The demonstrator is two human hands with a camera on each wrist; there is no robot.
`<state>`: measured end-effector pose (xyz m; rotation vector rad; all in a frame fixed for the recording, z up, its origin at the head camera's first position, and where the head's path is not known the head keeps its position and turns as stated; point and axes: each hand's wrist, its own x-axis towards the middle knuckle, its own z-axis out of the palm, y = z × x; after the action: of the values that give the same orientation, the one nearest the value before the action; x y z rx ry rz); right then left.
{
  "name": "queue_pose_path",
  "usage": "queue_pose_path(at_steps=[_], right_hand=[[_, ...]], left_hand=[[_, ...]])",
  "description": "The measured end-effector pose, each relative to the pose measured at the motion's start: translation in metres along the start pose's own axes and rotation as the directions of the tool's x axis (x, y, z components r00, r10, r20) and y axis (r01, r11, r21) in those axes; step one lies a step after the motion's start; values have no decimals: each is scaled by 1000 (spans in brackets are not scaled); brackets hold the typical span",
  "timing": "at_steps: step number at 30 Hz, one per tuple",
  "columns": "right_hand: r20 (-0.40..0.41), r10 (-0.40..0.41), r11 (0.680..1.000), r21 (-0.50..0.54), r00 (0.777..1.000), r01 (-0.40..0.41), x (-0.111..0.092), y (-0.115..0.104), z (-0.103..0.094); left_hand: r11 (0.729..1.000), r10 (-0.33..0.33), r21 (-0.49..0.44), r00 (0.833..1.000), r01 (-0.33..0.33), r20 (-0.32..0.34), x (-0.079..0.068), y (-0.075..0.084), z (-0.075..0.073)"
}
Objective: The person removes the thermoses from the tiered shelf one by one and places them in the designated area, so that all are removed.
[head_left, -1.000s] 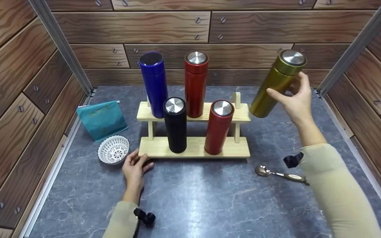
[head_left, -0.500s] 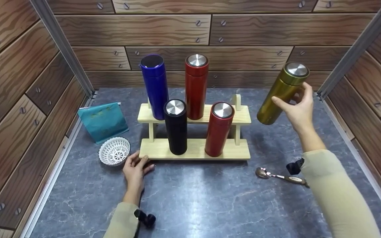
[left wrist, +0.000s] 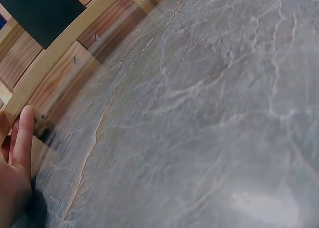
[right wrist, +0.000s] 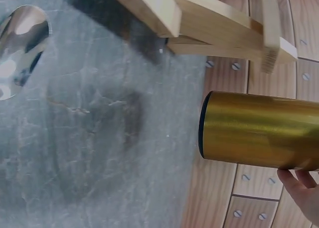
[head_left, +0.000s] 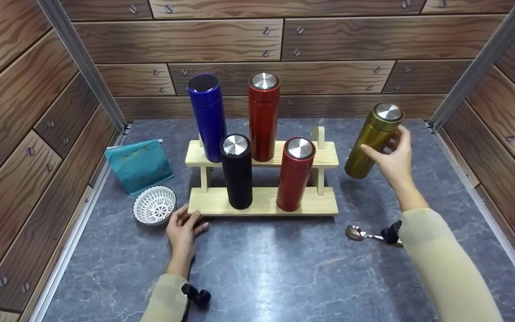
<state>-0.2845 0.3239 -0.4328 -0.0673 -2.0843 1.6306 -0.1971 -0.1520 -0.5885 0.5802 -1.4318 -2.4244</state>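
My right hand grips a gold thermos around its middle, its top leaning right, beyond the right end of a two-tier wooden rack. The right wrist view shows the thermos's dark base raised off the grey table. At the rack's front left corner, my left hand holds the lower shelf, thumb along its edge. A blue thermos and a red thermos stand on the upper shelf. Below them stand a black thermos and another red thermos.
A white woven basket sits just left of my left hand, with a teal pouch behind it. A metal scoop lies under my right forearm, its handle mostly hidden. Wood-patterned walls enclose the table.
My right hand first carried the gold thermos slightly right and down, then lowered it further and a little left, and it stands more upright. My left hand and the rack have stayed put.
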Motion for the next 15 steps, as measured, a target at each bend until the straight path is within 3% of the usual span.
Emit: queue_pose_path(at_steps=[10,15], right_hand=[[-28,11,1000,10,1000,-11,-9,27,13],[-33,23,1000,15,999,-23,-14,29,21]], left_hand=[[1000,16,3,1000,-16,16,0,0,0],[1000,25,-7,1000,-25,14,0,-1,-1]])
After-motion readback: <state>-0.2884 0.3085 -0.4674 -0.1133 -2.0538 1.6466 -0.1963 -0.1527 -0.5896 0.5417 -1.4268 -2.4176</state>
